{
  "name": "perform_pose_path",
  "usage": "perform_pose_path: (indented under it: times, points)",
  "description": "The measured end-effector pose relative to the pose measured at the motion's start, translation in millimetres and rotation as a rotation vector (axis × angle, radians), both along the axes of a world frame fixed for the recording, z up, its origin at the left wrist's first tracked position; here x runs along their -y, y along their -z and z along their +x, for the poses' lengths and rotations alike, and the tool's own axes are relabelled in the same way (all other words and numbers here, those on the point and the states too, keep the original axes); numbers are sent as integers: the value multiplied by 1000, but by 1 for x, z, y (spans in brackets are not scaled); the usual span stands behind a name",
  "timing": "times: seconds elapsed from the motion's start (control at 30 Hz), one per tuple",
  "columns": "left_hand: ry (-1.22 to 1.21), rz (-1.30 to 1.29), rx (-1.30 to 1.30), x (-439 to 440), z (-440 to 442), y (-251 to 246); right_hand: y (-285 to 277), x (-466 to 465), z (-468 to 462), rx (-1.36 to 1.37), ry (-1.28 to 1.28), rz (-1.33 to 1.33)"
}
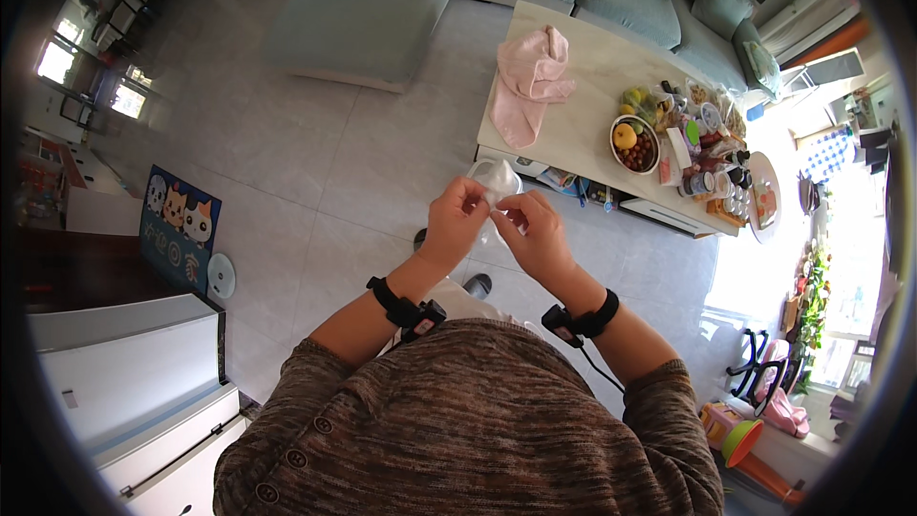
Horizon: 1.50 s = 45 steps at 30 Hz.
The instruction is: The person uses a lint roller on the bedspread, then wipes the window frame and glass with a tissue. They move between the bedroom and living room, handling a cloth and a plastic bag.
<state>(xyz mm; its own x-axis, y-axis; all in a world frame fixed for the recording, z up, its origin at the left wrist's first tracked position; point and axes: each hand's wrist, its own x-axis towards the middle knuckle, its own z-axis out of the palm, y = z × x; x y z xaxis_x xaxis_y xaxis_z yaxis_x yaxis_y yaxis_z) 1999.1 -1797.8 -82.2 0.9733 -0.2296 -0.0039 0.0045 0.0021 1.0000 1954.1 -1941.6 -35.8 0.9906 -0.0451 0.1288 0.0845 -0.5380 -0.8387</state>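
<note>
In front of my body, both hands pinch a thin, whitish translucent plastic bag [500, 178] between thumbs and fingers. My left hand [458, 218] grips its left side. From the right, my right hand [532, 233] holds the same plastic, and the fingertips of both hands nearly meet. A loose part of the bag puffs up beyond the fingers, and a clear part hangs below them. Just behind the bag a pale rounded rim [480, 167] shows, perhaps of a bin; the hands and plastic hide most of it.
A marble-topped coffee table [587, 72] stands ahead, with a pink garment [530, 82], a fruit bowl [635, 145] and several jars. Beyond is a grey-green sofa [365, 7]. A cartoon mat [179, 222] and white cabinet [136, 365] are at left. A pink bag [784, 408] sits at right.
</note>
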Motion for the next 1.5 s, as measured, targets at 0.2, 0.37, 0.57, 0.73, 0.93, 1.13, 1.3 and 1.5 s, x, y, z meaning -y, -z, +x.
perform_pose_path:
  times: [0.2, 0.37, 0.57, 0.73, 0.93, 1.13, 1.3, 1.5]
  points:
    - [57, 7, 60, 1, 5, 2, 14, -6, 7, -275, 129, 464]
    - [95, -81, -26, 2, 3, 4, 31, -9, 9, -144, 142, 415]
    - [22, -213, -208, 8, 4, -4, 41, -7, 16, -136, 184, 341]
    - [53, -332, -403, 13, 9, -5, 39, -2, 13, -312, 161, 496]
    - [82, -249, -321, 7, 13, 0, 41, 1, 18, -310, -35, 727]
    - [128, -321, -474, -2, 12, 6, 51, 1, 20, -308, -7, 725]
    - [168, -107, -360, -2, 15, 4, 59, -6, 17, -279, 99, 592]
    - [143, -114, -264, 6, 18, 1, 49, -2, 20, -337, 75, 671]
